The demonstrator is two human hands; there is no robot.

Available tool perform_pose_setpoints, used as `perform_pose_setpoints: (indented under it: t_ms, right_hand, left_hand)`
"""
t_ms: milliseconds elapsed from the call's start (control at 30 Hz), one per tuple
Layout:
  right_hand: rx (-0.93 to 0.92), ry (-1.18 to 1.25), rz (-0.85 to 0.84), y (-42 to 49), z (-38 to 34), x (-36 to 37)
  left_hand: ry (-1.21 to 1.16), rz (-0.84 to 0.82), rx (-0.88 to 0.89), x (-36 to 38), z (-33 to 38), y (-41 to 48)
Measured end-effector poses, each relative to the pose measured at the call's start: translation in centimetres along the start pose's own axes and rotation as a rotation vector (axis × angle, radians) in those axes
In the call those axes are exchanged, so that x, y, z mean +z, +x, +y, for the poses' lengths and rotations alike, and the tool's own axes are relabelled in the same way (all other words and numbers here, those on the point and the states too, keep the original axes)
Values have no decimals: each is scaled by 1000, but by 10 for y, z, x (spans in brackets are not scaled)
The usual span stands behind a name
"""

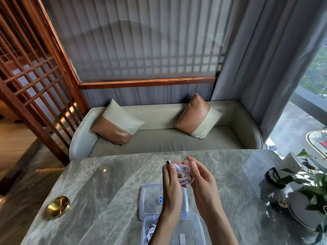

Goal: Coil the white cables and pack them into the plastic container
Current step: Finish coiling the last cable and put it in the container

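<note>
White cable (184, 174) coil held in both hands, in the air beyond the plastic container (189, 227).
Left hand (172, 183) pinches the plug end, the metal plug (168, 162) sticking up past its fingertips; right hand (200, 185) curls loosely round the loops. The coil hangs over the clear lid (150, 198), which lies flat on the marble table (106, 191) just beyond the container. A second cable (151, 232) lies inside the container, at its left side.

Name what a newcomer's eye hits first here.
Above the marble table, the left hand pinches the plug end of a white cable while the right hand holds its loops. Nearer the person sit a clear plastic container with another cable inside and, beyond it, a lid. A brass dish glints at the table's left.
</note>
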State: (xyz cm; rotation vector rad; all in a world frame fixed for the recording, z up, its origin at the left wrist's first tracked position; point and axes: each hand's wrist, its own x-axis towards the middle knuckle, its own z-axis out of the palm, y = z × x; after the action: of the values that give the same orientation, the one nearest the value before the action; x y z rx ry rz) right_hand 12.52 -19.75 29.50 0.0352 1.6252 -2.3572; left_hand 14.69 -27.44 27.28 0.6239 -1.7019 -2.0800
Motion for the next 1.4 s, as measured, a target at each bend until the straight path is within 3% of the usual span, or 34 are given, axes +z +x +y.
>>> perform_pose_setpoints:
  t_ms: [100, 200, 433, 533, 700, 767, 933, 1000, 1067, 1167, 1400]
  right_hand:
    - [110, -206, -150, -1, 4, -8]
    - [169, -231, -192, -4, 20, -20]
    - [232, -360, -45, -4, 78, -59]
    - [365, -441, -34, -7, 115, -75]
    - [691, -217, 200, -19, 188, -101]
    - [760, -175, 314, -24, 215, -113]
    - [809, -198, 520, -22, 261, -122]
    - [796, -231, 539, -14, 273, -122]
    - [771, -258, 542, -4, 282, -120]
    - [750, -263, 566, 11, 292, -116]
    - [739, -211, 556, 25, 297, -116]
  left_hand:
    - [9, 98, 27, -6, -6, 5]
    - [57, 33, 9, -19, -18, 7]
    - [268, -239, -329, -69, -69, -4]
    - [311, -260, -448, -80, -101, -10]
    - [402, -266, -657, -98, -159, -20]
    - [512, -228, -667, -109, -175, -22]
    - [1190, 47, -363, -149, -206, -33]
    - [1286, 58, -436, -164, -216, -34]
    - [1278, -20, -544, -178, -228, -34]
    - [1021, -103, -645, -190, -241, -36]
    - [913, -80, -662, -195, -243, -36]
